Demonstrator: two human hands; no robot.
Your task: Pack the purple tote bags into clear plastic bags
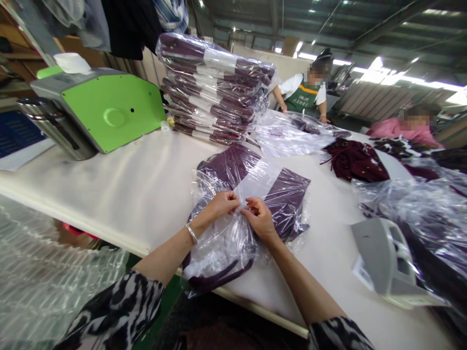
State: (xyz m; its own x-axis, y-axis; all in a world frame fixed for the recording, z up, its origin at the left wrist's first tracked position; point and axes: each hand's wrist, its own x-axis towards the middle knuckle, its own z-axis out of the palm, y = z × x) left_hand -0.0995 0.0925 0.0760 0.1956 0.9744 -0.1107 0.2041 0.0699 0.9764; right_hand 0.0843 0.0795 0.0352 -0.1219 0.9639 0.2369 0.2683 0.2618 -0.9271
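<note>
A dark purple garment in a clear plastic bag (288, 194) lies on the white table in front of me, with a pale band across it. My left hand (224, 203) pinches the gathered plastic near the bag's middle. Close beside it, my right hand (258, 216) pinches the same plastic from the other side, thumb and index finger together. The fingertips of both hands nearly touch. Below them, a loose part of the bag and a dark purple strip hang near the table's front edge.
Behind the bag stands a tall stack of bagged garments (215, 92). A green and grey machine (113, 109) and a steel flask (60, 129) are at the left. A grey dispenser (383, 257) and more bagged garments lie right. Two people are across the table (153, 194).
</note>
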